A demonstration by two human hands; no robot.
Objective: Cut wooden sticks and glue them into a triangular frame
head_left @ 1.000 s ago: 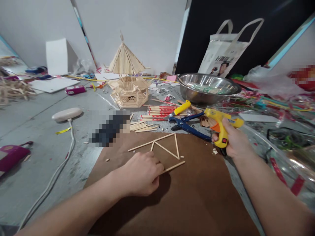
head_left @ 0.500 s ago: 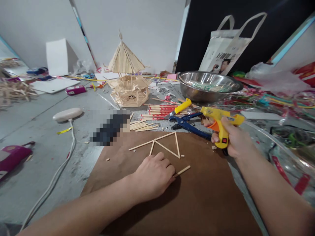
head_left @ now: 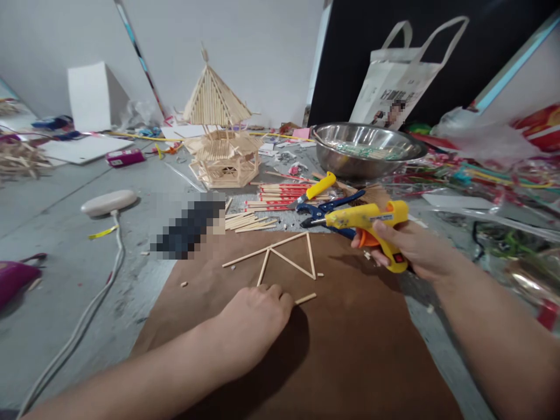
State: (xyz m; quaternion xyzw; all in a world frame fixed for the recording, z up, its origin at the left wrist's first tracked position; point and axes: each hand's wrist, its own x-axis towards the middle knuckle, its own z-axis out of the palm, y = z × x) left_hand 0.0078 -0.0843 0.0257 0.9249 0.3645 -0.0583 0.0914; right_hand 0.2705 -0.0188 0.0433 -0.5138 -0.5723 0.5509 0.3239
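Observation:
My left hand [head_left: 258, 324] is closed on a short wooden stick [head_left: 306, 299], whose end sticks out to the right of the fingers. Just beyond it, several thin sticks form an angular frame [head_left: 291, 261] on the brown sheet [head_left: 350, 350]. One leg of that frame reaches down to my left fingertips; whether they touch it I cannot tell. A yellow hot glue gun [head_left: 370, 219] is in my right hand [head_left: 391, 242], its nozzle pointing left, with fingers at the orange trigger. Behind the nozzle lie blue-handled cutters [head_left: 326, 209], partly hidden.
A stick-built pavilion model [head_left: 222, 140] stands at the back. Loose sticks [head_left: 251, 223], a yellow-handled knife [head_left: 321, 185] and a steel bowl [head_left: 370, 160] lie beyond the sheet. On the left are a white device with a cable [head_left: 109, 202] and a blurred-out dark object [head_left: 190, 227].
My right hand has brought the glue gun leftward, and its nozzle now shows. My left hand has shifted left and slightly down with the stick. The whole view has moved a little.

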